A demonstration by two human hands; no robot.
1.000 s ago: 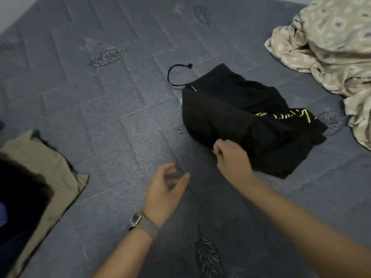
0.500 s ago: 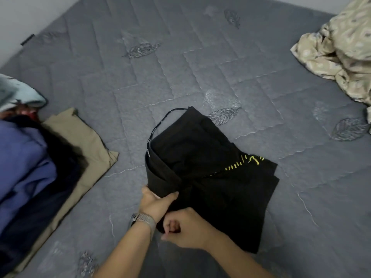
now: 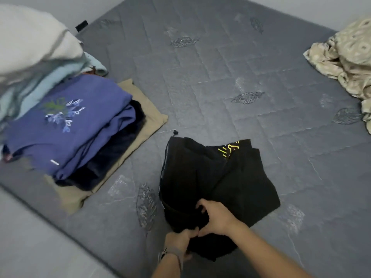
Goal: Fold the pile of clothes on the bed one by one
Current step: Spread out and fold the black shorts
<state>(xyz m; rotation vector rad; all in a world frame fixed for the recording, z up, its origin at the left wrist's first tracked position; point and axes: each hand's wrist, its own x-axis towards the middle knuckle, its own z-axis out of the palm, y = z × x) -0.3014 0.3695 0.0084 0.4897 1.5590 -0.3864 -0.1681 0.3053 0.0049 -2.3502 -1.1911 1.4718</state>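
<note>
both hands — left hand (image 3: 179, 240), right hand (image 3: 215, 218) — grip the black garment (image 3: 212, 177) (near edge).

Dim, even light, soft shadows; left edge smeared, corners bent wide-angle.

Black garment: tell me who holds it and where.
Both hands grip the black garment at its near edge: the left hand bunches the near corner, the right hand pinches a fold just above it.

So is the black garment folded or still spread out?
Folded into a compact bundle: the black garment shows overlapping layers, and both the left hand and right hand grip its near edge.
</note>
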